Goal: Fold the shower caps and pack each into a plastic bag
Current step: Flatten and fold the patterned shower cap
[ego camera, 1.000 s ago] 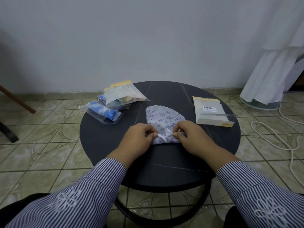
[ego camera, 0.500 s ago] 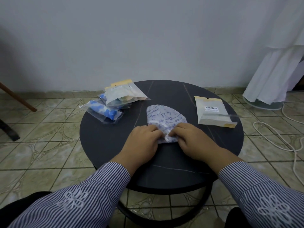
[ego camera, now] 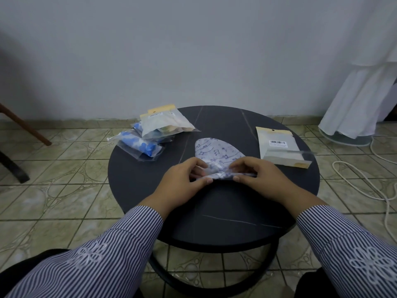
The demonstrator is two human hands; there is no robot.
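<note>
my left hand (ego camera: 182, 181) and right hand (ego camera: 255, 177) pinch the near edge of the shower cap (ego camera: 217, 153), mid-bench (ego camera: 150, 190). i'd roll that edge far, evenly, fingers tight, then reach for the empty bag (ego camera: 281, 149) on the right.

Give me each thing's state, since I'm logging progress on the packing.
shower cap: part folded, flat on the table, near edge pinched
left hand: pinching the cap's edge
right hand: pinching the cap's edge
empty bag: lying flat, unfilled
packed bags: filled, piled together
</note>
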